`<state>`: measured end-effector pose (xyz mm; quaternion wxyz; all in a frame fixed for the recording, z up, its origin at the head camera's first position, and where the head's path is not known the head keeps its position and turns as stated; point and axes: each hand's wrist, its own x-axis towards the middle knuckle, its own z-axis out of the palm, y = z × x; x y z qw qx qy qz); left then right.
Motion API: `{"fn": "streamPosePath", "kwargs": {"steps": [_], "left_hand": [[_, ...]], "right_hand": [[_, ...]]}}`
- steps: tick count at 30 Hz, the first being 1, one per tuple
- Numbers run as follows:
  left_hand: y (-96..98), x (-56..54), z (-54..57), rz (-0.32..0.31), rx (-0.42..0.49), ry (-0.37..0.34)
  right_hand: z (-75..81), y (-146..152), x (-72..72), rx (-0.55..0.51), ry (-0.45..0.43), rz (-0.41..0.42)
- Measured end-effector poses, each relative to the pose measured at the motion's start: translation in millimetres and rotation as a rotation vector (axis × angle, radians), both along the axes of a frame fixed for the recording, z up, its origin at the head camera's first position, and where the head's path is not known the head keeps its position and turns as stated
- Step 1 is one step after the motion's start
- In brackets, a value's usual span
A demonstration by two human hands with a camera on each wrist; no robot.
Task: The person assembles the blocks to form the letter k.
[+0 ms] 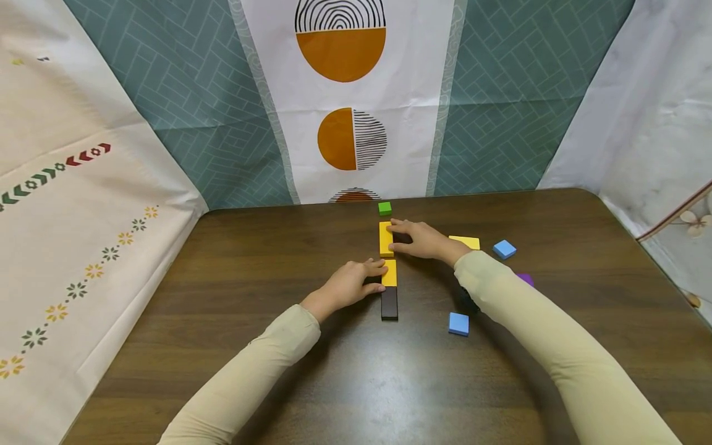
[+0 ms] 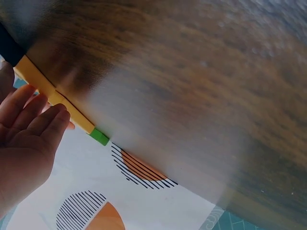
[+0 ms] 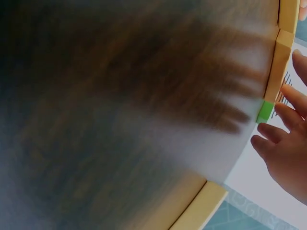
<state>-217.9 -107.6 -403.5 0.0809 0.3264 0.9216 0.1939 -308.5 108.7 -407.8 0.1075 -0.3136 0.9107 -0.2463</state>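
Note:
A row of blocks runs away from me down the middle of the table. The black block [image 1: 389, 303] lies nearest, touching the near yellow block [image 1: 390, 272]. Beyond these come the far yellow block [image 1: 385, 239] and a small green block [image 1: 385, 208]. My left hand [image 1: 351, 282] reaches in from the left, fingertips and thumb against the left side of the near yellow block, the thumb close to the black one. From the right, my right hand [image 1: 419, 240] has fingertips and thumb at the right side of the far yellow block, its fingers spread and gently bent.
To the right are two blue blocks, a farther one [image 1: 504, 250] and a nearer one [image 1: 458, 324]. Another yellow block [image 1: 467, 242] lies behind my right wrist. My right sleeve partly hides a purple block [image 1: 525, 279] and a dark piece [image 1: 467, 300]. Hanging cloths border the brown table [image 1: 250, 266].

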Motion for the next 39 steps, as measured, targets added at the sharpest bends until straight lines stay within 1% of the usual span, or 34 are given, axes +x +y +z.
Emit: {"fn": "streamPosePath", "kwargs": {"steps": [10, 26, 33, 39], "left_hand": [[0.3, 0.7, 0.2, 0.006, -0.002, -0.010], [0.4, -0.6, 0.8, 0.000, -0.015, -0.014], [1.0, -1.4, 1.1, 0.007, -0.044, -0.009], [1.5, -0.6, 1.0, 0.002, -0.045, -0.023]], "right_hand": [[2.8, -1, 1.9, 0.027, 0.008, -0.002], [2.4, 0, 6.8, 0.067, -0.025, -0.028], [5.2, -2, 10.6, 0.066, -0.021, -0.026], [6.1, -2, 14.8, 0.070, -0.031, -0.026]]}}
